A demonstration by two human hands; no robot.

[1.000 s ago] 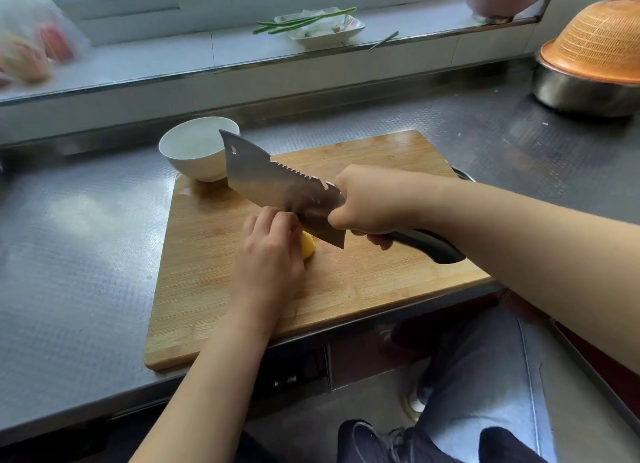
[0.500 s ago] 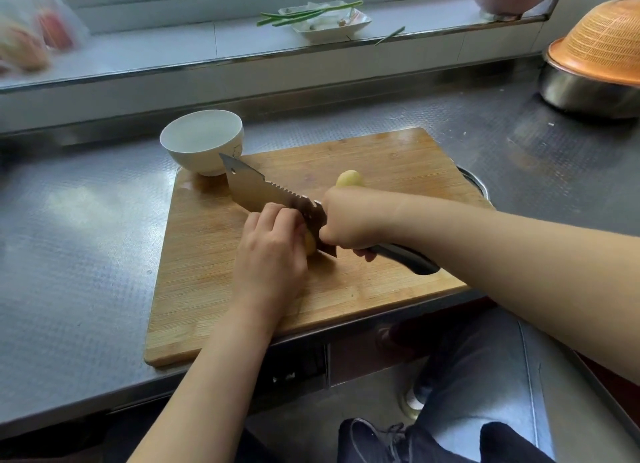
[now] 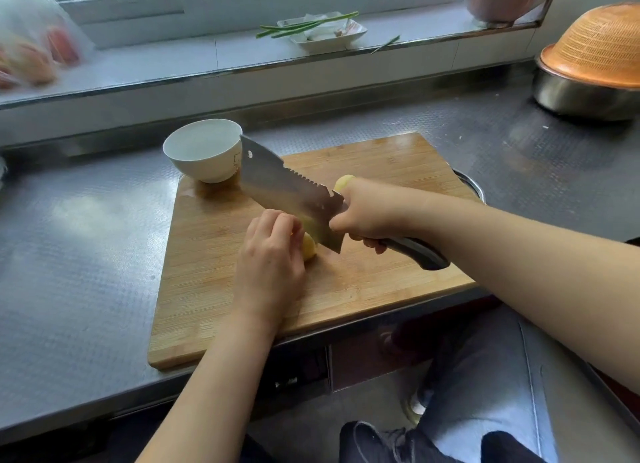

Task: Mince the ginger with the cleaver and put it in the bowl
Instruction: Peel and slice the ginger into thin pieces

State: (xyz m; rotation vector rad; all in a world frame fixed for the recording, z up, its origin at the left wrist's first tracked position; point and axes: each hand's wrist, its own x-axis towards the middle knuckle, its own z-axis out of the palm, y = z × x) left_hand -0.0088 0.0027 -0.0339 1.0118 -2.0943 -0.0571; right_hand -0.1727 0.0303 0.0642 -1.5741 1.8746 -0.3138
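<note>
Mid-board on cutting board [image 3: 214, 289]: ginger [image 3: 308, 247], pinned under curled left hand [image 3: 268, 258]. Right hand [image 3: 367, 210] clenched round cleaver [image 3: 287, 194] handle, blade tilted just beside ginger. Second ginger piece [image 3: 343, 182] behind right hand. White bowl [image 3: 204, 151] on board's far-left corner.

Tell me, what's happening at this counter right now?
A person is cutting ginger on a wooden cutting board. The right hand grips the cleaver by its handle, blade raised at a slant over the board. The left hand holds a piece of ginger down beside the blade. Another yellow piece lies behind the right hand. The white bowl at the board's far corner looks empty.
</note>
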